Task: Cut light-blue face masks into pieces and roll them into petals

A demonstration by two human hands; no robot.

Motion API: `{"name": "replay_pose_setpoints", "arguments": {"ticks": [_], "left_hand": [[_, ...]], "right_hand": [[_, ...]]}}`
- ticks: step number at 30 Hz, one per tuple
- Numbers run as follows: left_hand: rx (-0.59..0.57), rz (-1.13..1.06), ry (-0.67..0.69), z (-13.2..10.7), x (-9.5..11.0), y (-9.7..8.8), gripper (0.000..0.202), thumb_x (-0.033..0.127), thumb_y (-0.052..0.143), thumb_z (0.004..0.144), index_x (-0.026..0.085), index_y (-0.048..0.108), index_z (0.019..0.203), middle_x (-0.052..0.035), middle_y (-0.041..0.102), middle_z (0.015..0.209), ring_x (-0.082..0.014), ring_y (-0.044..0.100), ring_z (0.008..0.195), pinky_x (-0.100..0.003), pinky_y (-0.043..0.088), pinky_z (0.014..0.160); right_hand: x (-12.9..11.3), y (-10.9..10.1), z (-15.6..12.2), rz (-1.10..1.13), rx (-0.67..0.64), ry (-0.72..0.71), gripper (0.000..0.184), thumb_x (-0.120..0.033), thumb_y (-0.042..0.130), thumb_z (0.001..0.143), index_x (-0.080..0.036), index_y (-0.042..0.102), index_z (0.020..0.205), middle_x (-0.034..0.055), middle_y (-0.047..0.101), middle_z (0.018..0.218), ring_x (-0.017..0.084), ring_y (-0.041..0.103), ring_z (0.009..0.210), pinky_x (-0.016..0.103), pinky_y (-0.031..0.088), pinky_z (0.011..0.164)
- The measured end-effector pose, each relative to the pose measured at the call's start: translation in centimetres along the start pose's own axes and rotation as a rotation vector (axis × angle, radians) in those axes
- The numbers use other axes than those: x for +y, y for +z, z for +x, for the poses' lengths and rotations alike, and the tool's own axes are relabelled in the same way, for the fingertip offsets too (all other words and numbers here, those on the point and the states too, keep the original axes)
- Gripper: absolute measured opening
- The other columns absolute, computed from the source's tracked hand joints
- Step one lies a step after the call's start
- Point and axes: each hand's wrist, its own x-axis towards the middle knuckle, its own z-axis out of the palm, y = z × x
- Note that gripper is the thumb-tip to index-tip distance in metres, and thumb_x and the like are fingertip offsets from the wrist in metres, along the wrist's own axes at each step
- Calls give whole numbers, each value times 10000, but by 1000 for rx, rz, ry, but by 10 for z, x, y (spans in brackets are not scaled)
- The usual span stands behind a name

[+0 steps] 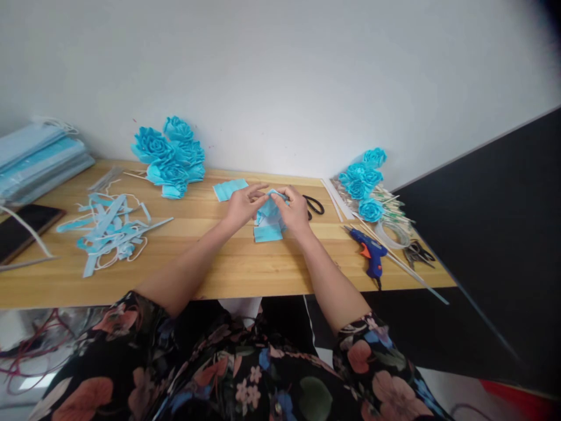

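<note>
Above the middle of the wooden table, a small piece of light blue mask fabric (pixel 264 217) is between my two hands. My left hand (pixel 243 206) has its thumb and fingertips closed at the fabric's upper left edge. Opposite it, my right hand (pixel 293 208) pinches the top of the same piece between thumb and fingers. Just below lies another blue fabric piece (pixel 268 234), and cut blue rectangles (pixel 230 189) rest behind my left hand. Black scissor handles (pixel 314 204) show beside my right hand; the blades are hidden.
Blue fabric roses stand at the back left (pixel 173 155) and right (pixel 362 178). Mask scraps (pixel 111 225), a phone (pixel 28 231) and stacked masks (pixel 41 158) lie left. On the right are a blue glue gun (pixel 371 252), sticks, clear tape (pixel 394 235) and pliers (pixel 418 254).
</note>
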Motion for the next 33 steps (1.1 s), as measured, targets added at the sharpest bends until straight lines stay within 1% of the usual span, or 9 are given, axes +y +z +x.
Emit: {"name": "replay_pose_setpoints", "arguments": {"ticks": [3, 5, 8, 12, 15, 20, 27, 30, 33], "left_hand": [[-19, 3, 9, -1, 0, 2, 265, 327, 689, 758, 166, 736, 964, -10, 727, 724, -67, 488, 361, -195, 337, 376], [-36, 30, 10, -1, 0, 2, 174, 319, 667, 770, 166, 732, 818, 23, 651, 555, -77, 480, 360, -197, 330, 388], [-33, 25, -19, -1, 3, -1, 181, 314, 631, 795, 164, 703, 722, 35, 557, 426, -91, 476, 371, -207, 319, 409], [11, -79, -88, 2, 5, -6, 221, 356, 623, 806, 151, 701, 776, 14, 584, 437, -81, 416, 343, -219, 266, 390], [25, -136, -101, 2, 5, -7, 240, 380, 645, 791, 148, 705, 808, 10, 595, 453, -68, 380, 334, -219, 257, 384], [-35, -144, -98, 2, 4, -6, 243, 398, 669, 772, 156, 676, 744, 4, 605, 474, -76, 414, 360, -223, 264, 381], [45, -264, -155, 9, -3, -11, 191, 330, 642, 817, 176, 551, 751, 32, 541, 438, -97, 488, 354, -207, 217, 352], [25, -334, -160, 9, -4, -11, 217, 323, 634, 836, 186, 482, 764, 36, 564, 477, -117, 575, 416, -185, 324, 381], [-15, -428, -140, 8, -2, -9, 255, 340, 663, 828, 175, 474, 786, 16, 626, 577, -144, 665, 541, -222, 495, 511]], "right_hand": [[-3, 0, 0, -31, -8, -21, 181, -379, 603, 848, -218, 651, 781, 28, 677, 849, 197, 589, 851, 345, 463, 848], [-3, 1, 0, -22, -10, -12, 169, -376, 617, 836, -221, 652, 779, 30, 677, 848, 204, 593, 870, 356, 465, 863], [2, 4, 0, 86, 1, 62, 212, -402, 649, 809, -231, 658, 935, 32, 679, 928, 200, 605, 897, 348, 488, 843], [11, 9, 2, 304, -32, 181, 582, -438, 694, 768, -258, 517, 1292, 35, 656, 958, 184, 621, 868, 315, 521, 754], [13, 11, 2, 349, -101, 205, 690, -441, 704, 752, -258, 450, 1367, 32, 650, 937, 183, 625, 864, 321, 529, 759], [10, 10, 2, 284, -117, 193, 598, -351, 664, 759, -263, 506, 1328, 45, 666, 1025, 188, 621, 922, 334, 524, 815], [13, 8, 3, 238, -68, 117, 545, -237, 598, 752, -219, 544, 1294, 19, 641, 854, 186, 610, 838, 382, 507, 874], [13, 10, 2, 205, -62, 77, 527, -211, 580, 743, -208, 564, 1270, 9, 630, 833, 175, 605, 817, 386, 501, 884], [11, 10, 1, 169, -59, 61, 509, -200, 569, 744, -209, 578, 1253, 5, 634, 835, 166, 601, 807, 378, 501, 881]]}}
